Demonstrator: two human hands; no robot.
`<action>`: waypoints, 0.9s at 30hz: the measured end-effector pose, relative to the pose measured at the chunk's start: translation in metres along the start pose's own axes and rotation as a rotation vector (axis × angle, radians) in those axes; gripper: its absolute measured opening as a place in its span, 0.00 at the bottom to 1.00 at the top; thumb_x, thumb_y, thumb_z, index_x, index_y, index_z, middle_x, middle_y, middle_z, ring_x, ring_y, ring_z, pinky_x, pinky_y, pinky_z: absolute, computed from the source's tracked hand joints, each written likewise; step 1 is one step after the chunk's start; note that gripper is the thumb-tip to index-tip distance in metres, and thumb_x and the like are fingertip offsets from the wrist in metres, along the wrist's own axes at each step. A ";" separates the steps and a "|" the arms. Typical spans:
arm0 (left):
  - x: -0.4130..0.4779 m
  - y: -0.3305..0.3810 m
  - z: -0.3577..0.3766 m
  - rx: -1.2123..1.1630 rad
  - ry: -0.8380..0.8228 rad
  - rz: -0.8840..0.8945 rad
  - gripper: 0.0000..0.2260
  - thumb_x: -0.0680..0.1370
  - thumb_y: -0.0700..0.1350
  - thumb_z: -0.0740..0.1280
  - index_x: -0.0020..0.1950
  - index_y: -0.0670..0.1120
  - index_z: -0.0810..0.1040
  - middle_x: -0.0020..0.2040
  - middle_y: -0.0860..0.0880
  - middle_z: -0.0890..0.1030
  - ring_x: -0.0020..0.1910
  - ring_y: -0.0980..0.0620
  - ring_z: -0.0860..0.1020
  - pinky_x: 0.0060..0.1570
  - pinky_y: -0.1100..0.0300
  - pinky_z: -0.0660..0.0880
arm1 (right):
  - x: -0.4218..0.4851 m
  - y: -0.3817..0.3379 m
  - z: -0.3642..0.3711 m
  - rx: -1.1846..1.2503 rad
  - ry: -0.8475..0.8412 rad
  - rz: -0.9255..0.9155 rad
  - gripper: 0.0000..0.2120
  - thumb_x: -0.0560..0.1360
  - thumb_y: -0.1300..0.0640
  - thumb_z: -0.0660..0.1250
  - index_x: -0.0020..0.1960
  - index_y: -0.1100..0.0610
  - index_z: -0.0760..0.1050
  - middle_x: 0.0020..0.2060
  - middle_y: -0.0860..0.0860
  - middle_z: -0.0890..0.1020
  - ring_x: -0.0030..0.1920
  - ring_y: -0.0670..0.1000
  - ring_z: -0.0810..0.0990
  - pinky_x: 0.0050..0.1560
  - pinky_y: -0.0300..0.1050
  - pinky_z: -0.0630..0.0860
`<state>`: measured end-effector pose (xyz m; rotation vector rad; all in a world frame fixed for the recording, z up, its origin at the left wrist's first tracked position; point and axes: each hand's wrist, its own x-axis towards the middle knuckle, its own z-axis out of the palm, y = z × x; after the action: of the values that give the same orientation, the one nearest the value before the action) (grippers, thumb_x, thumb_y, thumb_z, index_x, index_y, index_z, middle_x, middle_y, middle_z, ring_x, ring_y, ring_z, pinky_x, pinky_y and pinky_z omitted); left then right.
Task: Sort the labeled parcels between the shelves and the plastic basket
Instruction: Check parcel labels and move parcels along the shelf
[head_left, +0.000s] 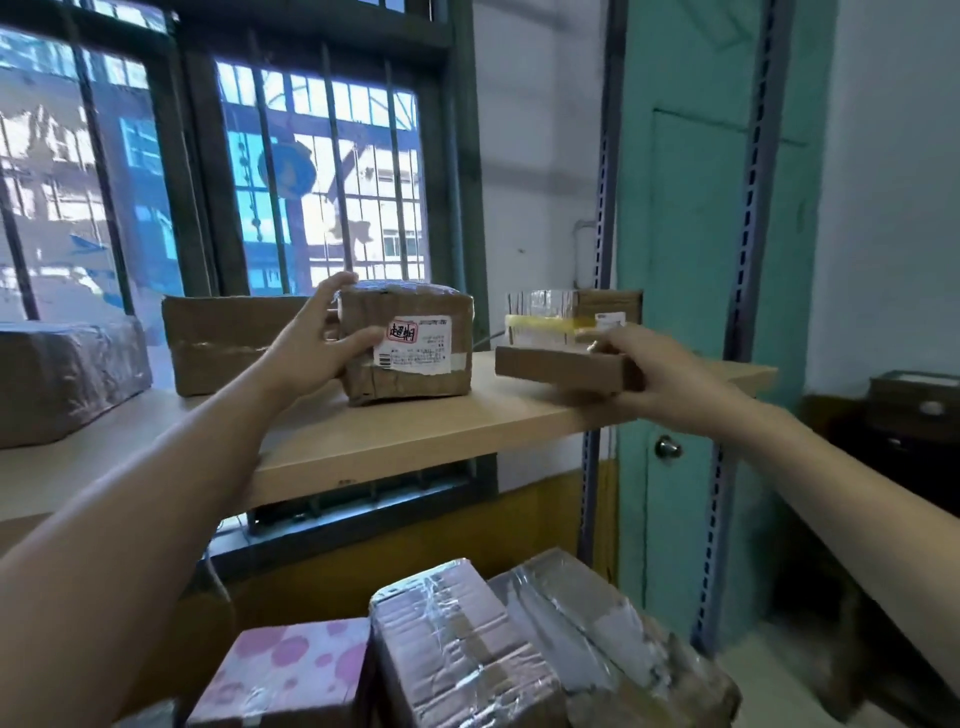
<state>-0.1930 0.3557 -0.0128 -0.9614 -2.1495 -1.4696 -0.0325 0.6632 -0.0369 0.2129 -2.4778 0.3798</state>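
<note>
A taped brown parcel with a white label and red stamp (415, 340) stands on the wooden shelf (415, 436). My left hand (317, 343) grips its left side, fingers over the top edge and thumb on the front. My right hand (649, 369) holds a flat brown cardboard parcel (558, 366) at its right end, just above the shelf's right part. Behind that one sits a parcel with yellow tape and a small label (566, 314). No plastic basket is in view.
Two more brown boxes (228, 343) (67, 379) rest further left on the shelf before the barred window. Below lie a pink-dotted box (291, 670) and two taped cartons (457, 644) (587, 623). Blue slotted uprights (745, 260) and a teal door stand right.
</note>
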 end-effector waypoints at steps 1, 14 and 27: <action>-0.001 0.001 0.001 0.023 0.003 0.011 0.27 0.74 0.46 0.68 0.69 0.59 0.60 0.47 0.55 0.75 0.44 0.59 0.76 0.30 0.70 0.75 | 0.000 -0.002 -0.006 0.122 0.104 -0.018 0.28 0.70 0.59 0.69 0.67 0.48 0.64 0.58 0.46 0.72 0.60 0.50 0.73 0.55 0.43 0.70; -0.007 0.004 0.007 0.032 -0.006 0.057 0.26 0.76 0.44 0.66 0.70 0.55 0.58 0.46 0.56 0.76 0.38 0.67 0.78 0.30 0.73 0.74 | 0.068 -0.018 -0.017 0.662 0.316 0.189 0.31 0.78 0.51 0.59 0.75 0.43 0.44 0.70 0.52 0.68 0.63 0.53 0.73 0.61 0.54 0.73; -0.005 0.004 0.005 0.031 0.004 0.061 0.26 0.75 0.44 0.67 0.69 0.55 0.60 0.47 0.57 0.76 0.40 0.67 0.77 0.31 0.73 0.75 | 0.034 0.003 0.039 0.750 0.194 0.249 0.33 0.76 0.60 0.64 0.73 0.39 0.52 0.65 0.50 0.71 0.61 0.50 0.73 0.57 0.46 0.72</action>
<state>-0.1866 0.3593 -0.0153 -1.0037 -2.1144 -1.4047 -0.0817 0.6518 -0.0474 0.1553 -2.0684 1.3604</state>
